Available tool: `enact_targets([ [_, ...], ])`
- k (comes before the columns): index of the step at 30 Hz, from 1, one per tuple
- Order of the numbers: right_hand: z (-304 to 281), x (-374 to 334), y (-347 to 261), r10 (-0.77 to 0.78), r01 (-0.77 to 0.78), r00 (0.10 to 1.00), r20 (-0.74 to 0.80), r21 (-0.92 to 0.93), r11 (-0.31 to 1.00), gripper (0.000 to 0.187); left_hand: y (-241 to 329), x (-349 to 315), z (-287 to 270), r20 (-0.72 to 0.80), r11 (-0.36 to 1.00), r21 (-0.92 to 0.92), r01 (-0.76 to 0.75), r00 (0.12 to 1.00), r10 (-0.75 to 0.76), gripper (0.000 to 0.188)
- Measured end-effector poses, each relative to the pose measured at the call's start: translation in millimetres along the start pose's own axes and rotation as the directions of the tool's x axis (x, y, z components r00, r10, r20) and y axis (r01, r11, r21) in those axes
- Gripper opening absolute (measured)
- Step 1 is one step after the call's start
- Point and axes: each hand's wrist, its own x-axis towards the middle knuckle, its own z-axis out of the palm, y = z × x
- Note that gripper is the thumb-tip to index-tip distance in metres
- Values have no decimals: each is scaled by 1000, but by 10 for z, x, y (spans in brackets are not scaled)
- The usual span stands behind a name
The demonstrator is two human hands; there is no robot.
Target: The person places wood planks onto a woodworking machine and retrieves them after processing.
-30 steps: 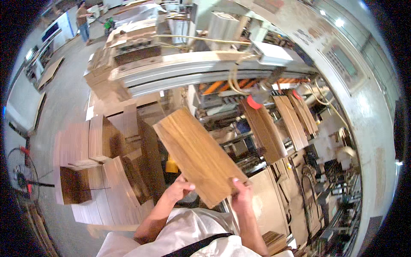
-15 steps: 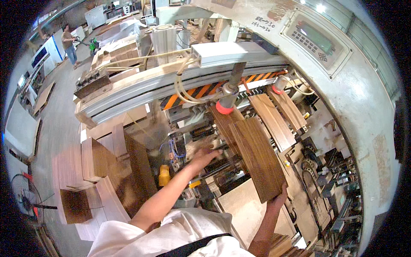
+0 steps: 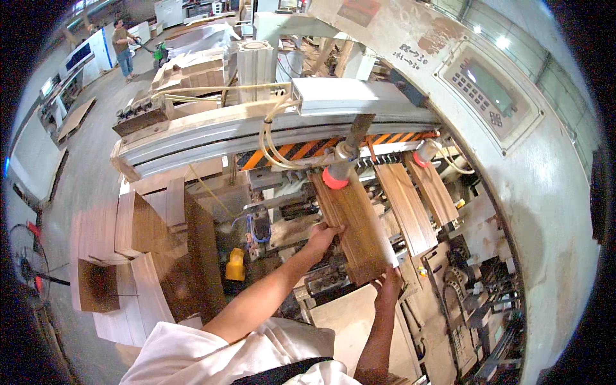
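A brown wood-grain board (image 3: 360,234) lies lengthwise on the machine, its far end beneath a red-padded clamp (image 3: 335,178). My left hand (image 3: 323,237) grips its left edge, thumb and fingers pressed together there. At the near right corner, my right hand (image 3: 387,282) is closed on the board's end, some of its fingers hidden. Whether a second board lies underneath cannot be made out. To the right lie another wood board (image 3: 407,215) and a narrower board (image 3: 434,194), the latter below a second red-padded clamp (image 3: 423,157).
Stacked boards (image 3: 131,224) stand at my left, near a yellow box-shaped part (image 3: 235,264). A grey beam (image 3: 212,144) crosses beyond the clamps. The machine's frame with a keypad panel (image 3: 487,96) rises at right. Far left, a person (image 3: 122,48) stands by a green-based cart (image 3: 160,54).
The board in my right hand has moved left and away from me, lining up under the clamp over the board there. My left hand has come onto its left edge.
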Motion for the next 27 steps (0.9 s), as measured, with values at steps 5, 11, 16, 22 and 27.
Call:
enact_targets([
  [5,108,-653,-328,-22,14,998,54,145,989,61,284,-307,1,-14,994,83,-67,998,68,30],
  [11,320,-617,-399,-29,-21,974,224,216,976,78,285,2,-118,-293,875,483,25,947,134,39],
  [16,294,-643,-352,-70,-38,959,273,371,928,73,215,-135,-33,-108,967,209,-149,979,174,43],
  [22,137,-703,-341,-40,-80,955,294,386,919,65,471,-451,118,-98,975,222,-18,994,41,35],
  [27,199,-651,-320,-110,-42,935,338,410,911,79,420,-362,49,-76,971,215,-104,989,123,33],
])
